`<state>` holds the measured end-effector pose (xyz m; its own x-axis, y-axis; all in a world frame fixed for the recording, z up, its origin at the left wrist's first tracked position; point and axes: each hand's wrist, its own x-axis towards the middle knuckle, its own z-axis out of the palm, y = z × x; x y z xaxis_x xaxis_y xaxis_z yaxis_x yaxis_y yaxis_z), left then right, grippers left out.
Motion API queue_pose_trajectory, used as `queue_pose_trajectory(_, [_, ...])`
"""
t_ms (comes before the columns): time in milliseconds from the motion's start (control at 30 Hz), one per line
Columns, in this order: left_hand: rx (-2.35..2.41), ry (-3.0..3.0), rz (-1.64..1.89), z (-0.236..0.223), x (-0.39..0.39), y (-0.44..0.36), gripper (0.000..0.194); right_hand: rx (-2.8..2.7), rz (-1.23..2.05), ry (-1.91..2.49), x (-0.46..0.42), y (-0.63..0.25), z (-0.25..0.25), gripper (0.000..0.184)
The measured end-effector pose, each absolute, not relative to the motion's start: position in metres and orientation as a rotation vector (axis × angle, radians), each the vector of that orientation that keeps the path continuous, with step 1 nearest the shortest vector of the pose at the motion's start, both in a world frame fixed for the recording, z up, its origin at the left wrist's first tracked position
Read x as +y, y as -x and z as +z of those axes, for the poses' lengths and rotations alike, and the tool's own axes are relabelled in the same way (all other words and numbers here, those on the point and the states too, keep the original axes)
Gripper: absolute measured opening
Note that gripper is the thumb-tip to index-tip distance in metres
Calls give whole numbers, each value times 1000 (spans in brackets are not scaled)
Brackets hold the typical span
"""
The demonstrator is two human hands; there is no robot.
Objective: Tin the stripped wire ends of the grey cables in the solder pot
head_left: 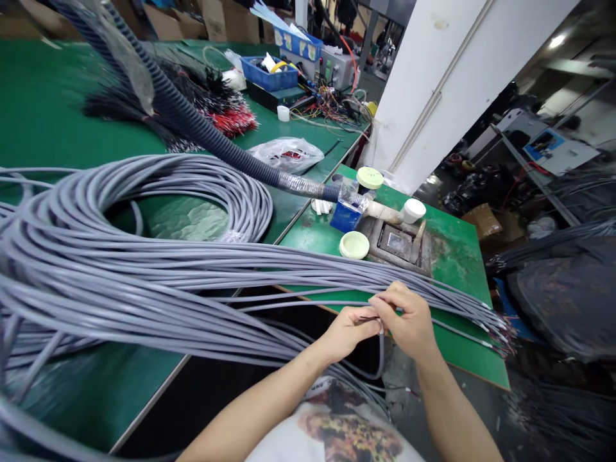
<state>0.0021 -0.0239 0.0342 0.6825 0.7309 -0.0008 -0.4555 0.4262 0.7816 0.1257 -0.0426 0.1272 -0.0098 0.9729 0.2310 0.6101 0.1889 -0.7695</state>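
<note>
Beside the green board [457, 250], left hand [353, 330] and right hand [404, 314] meet, pinching dark wires [368, 318] at the end of a grey cable [382, 356]: wire-sorting, apparently; next calls for a steady, light grip.

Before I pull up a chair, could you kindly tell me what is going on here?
A person's left hand and right hand meet at the fingertips, pinching thin dark wires at the end of a gray cable. Beyond the hands, a bundle of gray cables stretches onto a green board. A ribbed hose slopes down toward that board.
</note>
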Motion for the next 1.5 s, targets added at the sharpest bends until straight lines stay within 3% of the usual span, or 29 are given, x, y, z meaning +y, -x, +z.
queue_pose_trajectory(167, [303,-928,773,44,-24,4,30,-1327,799,1412,-25,-121,121,18])
queue_pose_trajectory(300, [343,-973,707,40,-28,5,28,-1105,587,1288,-14,-142,132,19])
queue_pose_trajectory(500, [450,-890,836,28,-22,5,27,-1675,567,1567,-33,-149,139,11])
queue_pose_trajectory(667, [476,-984,897,30,-22,2,26,-1920,269,1624,-38,-126,123,11])
queue_pose_trajectory(833, [485,-1062,1006,37,-22,3,22,-1786,306,1581,-27,-118,121,32])
queue_pose_trajectory(1067, [508,-1021,1026,39,-17,8,19,-1480,336,1499,-28,-134,129,20])
queue_pose_trajectory(1300, [477,-1069,1096,28,-21,4,18,-1833,378,1565,-33,-132,126,11])
queue_pose_trajectory(1500, [549,-1124,1083,33,-21,7,20,-1818,374,1526,-32,-124,122,19])
